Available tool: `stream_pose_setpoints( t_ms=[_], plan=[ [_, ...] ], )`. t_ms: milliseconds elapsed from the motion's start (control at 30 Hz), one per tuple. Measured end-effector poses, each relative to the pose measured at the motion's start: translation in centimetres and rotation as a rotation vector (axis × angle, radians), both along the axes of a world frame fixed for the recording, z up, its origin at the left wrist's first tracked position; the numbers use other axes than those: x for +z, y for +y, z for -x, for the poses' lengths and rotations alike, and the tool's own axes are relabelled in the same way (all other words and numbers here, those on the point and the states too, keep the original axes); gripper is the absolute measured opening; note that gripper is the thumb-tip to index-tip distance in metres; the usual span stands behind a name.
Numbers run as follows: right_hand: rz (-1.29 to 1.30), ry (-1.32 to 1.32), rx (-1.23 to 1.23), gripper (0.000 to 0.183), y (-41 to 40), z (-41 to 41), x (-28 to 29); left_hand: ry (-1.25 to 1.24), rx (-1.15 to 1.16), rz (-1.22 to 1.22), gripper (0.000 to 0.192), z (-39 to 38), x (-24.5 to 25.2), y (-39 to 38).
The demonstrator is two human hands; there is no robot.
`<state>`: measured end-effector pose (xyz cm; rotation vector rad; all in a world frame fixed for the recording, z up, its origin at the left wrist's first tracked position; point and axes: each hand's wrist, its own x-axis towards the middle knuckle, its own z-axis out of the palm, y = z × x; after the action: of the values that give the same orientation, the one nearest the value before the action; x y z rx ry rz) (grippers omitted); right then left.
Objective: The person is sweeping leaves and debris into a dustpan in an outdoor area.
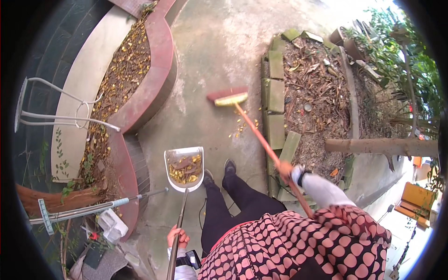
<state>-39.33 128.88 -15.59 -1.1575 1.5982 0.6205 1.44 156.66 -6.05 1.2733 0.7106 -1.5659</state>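
Observation:
My left hand [178, 236] is closed around the metal handle of a long-handled dustpan [186, 189]. The white pan rests on the concrete floor by my feet and holds yellow and brown dry leaves [184, 169]. My right hand [285, 168] grips the orange-red handle of a broom [259, 134]. The broom head [228, 97], with dark red bristles and a yellowish block, is out ahead of me at floor level and slightly blurred. Several small yellow leaves [241, 128] lie loose on the floor just behind the broom head, beside its handle.
A red-edged curving planter wall [161, 45] borders the left, with a white metal stand [56, 119] over it. Brick edging [275, 96] and a leaf-covered bed run along the right. A tree trunk [381, 147] crosses there. A metal pole [105, 206] juts in from the left.

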Motion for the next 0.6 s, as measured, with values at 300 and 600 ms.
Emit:
stream_pose_setpoints(
  t_ms=[300,600],
  plan=[
    [-0.079,-0.153,-0.466,0.033,5.3,3.6,16.6,-0.002,-0.076,0.047,0.010,-1.7,-1.1,-5.5],
    [0.132,-0.003,-0.217,0.049,5.8,-0.2,1.4,0.013,-0.415,0.009,0.012,-6.1,-2.5,-12.5]
  ],
)
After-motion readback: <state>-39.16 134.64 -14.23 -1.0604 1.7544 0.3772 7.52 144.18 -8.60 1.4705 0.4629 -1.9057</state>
